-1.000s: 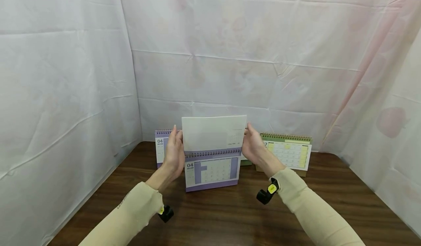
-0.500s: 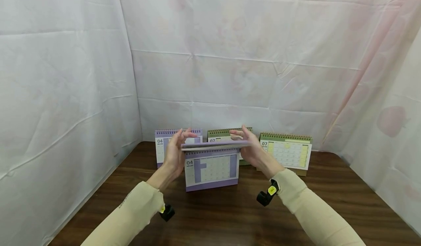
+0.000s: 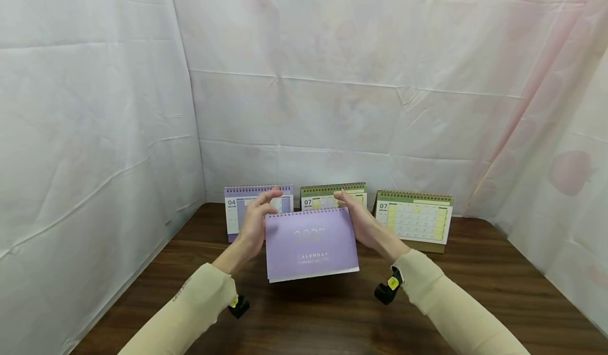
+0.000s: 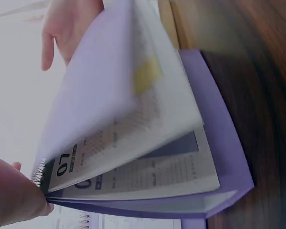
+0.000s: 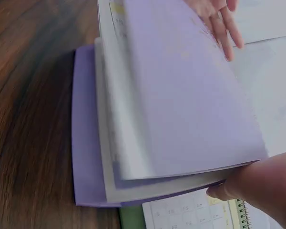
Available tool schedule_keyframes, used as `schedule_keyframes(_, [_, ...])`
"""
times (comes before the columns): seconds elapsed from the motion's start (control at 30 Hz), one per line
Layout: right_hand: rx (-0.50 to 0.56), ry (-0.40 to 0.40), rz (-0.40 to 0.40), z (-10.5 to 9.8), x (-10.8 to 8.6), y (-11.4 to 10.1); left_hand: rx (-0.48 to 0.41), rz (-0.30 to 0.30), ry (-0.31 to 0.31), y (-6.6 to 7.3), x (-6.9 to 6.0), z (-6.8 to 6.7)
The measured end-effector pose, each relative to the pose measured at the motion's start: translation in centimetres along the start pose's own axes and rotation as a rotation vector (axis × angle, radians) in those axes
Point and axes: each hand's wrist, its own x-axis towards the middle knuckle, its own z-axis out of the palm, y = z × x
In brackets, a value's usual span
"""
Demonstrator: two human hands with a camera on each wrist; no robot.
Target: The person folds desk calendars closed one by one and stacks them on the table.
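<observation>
A purple desk calendar (image 3: 311,244) stands on the table between both hands, its spiral binding along the top and its cover facing me. In the wrist views the cover and several pages hang out away from the purple stand (image 4: 224,129). Beside the calendar's left edge is my left hand (image 3: 253,227), fingers loosely bent above the binding, thumb (image 4: 19,198) at the top corner. At the right edge is my right hand (image 3: 363,226), fingers fairly straight, thumb (image 5: 262,183) near the top corner. Neither hand is curled round the calendar.
Behind stand another purple calendar (image 3: 233,212) showing 04, a green calendar (image 3: 309,201) partly hidden at the middle, and a second green calendar (image 3: 413,220) at right. Dark wooden table (image 3: 323,318) lies in front. Pale cloth walls (image 3: 304,107) enclose the back and sides.
The lifted cover and pages have swung forward and down over the front, hiding the 04 page. Both hands stay at the sides, their fingers slightly shifted.
</observation>
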Motion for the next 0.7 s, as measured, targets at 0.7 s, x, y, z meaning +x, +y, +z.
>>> schedule_keyframes(0.7, [-0.023, -0.006, -0.032, -0.7, 0.4, 5.8, 0.239, -0.272, 0.126, -6.4, -1.1, -0.1])
